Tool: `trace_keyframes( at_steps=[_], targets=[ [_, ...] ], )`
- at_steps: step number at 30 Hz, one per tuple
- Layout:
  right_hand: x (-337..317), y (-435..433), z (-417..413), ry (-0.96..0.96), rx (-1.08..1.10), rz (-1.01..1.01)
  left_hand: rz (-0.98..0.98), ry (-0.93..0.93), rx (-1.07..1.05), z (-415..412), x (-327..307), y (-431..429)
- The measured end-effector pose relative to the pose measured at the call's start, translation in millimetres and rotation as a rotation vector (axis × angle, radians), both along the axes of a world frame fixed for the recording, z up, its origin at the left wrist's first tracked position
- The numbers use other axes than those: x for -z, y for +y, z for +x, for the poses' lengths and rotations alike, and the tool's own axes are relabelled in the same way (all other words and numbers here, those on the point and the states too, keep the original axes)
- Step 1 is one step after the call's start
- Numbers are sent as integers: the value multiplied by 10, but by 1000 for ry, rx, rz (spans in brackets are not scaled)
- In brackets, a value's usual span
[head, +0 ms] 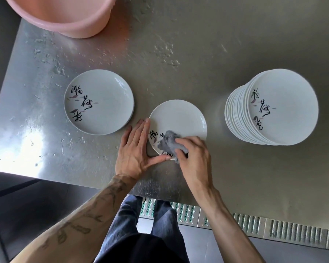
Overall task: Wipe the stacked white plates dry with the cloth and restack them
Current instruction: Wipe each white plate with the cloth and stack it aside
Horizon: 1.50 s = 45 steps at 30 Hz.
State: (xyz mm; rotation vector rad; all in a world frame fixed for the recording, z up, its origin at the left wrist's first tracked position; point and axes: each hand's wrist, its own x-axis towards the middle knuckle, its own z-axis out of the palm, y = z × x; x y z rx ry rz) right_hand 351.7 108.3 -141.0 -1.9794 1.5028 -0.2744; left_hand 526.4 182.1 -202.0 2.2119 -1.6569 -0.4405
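Left hand [134, 149] flat, bracing plate [179, 118]; right hand [195, 158] clutches cloth [168, 142] (tall stack [285, 99] right, pink basin [68, 19] behind).

The one camera is sitting on the person's head, looking forward and steeply down onto the steel table [198, 44] from close above. The left hand [135, 150], right hand [194, 154] and cloth [168, 144] are falling just below centre; a pink tub [65, 21] is crossing the top edge, legs [141, 234] and floor grate [273, 226] the bottom.

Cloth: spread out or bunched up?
Bunched up. The cloth is a crumpled grey wad gripped under the right hand, covering only a small patch at the near edge of the middle plate.
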Motion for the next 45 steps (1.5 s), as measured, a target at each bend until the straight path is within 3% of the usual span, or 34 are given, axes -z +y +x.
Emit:
trace_keyframes(
  at_steps=[4, 10, 17, 26, 29, 32, 38, 45],
  targets=[
    [3, 50, -38, -11, -77, -11, 1, 12, -2, -10, -1, 1],
    [19, -470, -235, 115, -113, -214, 22, 54, -21, -1, -20, -5],
    [112, -1047, 20, 72, -344, -352, 9, 80, -44, 0, -27, -1],
    [8, -290, -306, 105, -25, -213, -1, 80, -46, 14, -3, 2],
    [-34, -20, -233, 101, -89, -144, -14, 76, -39, 3, -8, 7],
    [-28, -287, -248, 131, -158, -187, -15, 71, -38, -8, -19, 9],
    [1, -658, -168, 140, -104, -261, -22, 66, -36, -18, -35, 7],
    [-27, 168, -280, -94, 178, -73, -56, 7, -21, -38, -53, 16]
  ],
)
